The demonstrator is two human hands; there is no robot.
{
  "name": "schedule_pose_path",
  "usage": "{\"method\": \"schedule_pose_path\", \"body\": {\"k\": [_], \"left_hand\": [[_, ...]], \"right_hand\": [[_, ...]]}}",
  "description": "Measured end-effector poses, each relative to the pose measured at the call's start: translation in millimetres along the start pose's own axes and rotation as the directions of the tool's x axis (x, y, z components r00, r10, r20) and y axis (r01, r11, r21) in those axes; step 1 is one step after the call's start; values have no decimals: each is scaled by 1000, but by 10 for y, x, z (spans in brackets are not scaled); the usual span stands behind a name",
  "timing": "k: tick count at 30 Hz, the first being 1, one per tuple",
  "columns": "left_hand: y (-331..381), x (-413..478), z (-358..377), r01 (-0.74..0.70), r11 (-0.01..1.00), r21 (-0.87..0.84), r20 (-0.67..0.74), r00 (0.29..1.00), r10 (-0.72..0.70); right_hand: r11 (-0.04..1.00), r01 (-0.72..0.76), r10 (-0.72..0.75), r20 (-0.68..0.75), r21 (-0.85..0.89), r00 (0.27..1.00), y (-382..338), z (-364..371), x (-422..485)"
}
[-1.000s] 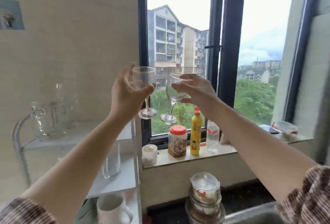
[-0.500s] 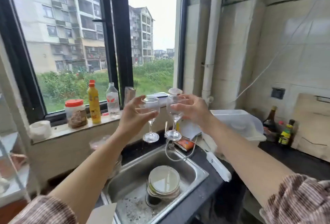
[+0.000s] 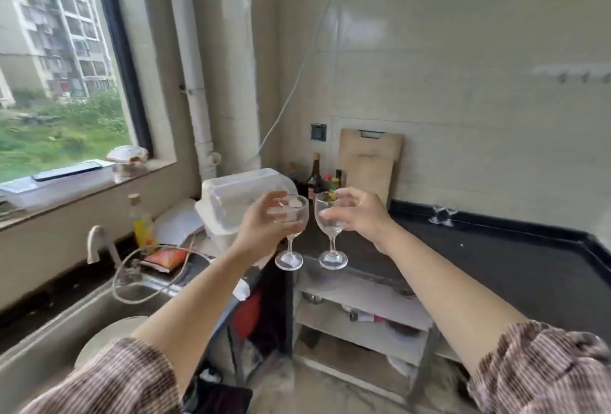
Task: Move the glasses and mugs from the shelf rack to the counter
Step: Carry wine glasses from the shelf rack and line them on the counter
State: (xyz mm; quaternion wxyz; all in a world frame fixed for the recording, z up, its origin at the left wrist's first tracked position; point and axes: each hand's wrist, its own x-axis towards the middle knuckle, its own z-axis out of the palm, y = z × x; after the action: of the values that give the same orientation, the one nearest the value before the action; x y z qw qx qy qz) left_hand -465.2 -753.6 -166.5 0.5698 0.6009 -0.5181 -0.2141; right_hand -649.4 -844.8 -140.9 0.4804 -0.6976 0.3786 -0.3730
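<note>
clear glass stemware (image 3: 292, 215), glossy black counter (image 3: 515, 268)

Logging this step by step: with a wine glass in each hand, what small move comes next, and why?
Probably carry both to the right, over the black counter. The left hand grips the left wine glass and the right hand the right wine glass by their bowls, upright in mid-air; the counter's open stretch lies to the right, where other glasses already stand.

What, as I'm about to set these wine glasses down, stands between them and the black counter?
Nothing visible does. The wine glasses hang near the counter's left end; small glasses on it stand far back.
</note>
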Motion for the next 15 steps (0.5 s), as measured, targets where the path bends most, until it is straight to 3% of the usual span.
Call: {"method": "schedule_pose_path", "body": {"k": [8, 15], "left_hand": [[-163, 1025, 1581, -82, 995, 48, 199, 977, 71], [-344, 2081, 2942, -73, 995, 75, 346, 937, 42]], "right_hand": [[993, -107, 95, -198, -50, 976, 651, -1365, 531], [976, -219, 204, -353, -2, 913, 1300, -2383, 1264]]}}
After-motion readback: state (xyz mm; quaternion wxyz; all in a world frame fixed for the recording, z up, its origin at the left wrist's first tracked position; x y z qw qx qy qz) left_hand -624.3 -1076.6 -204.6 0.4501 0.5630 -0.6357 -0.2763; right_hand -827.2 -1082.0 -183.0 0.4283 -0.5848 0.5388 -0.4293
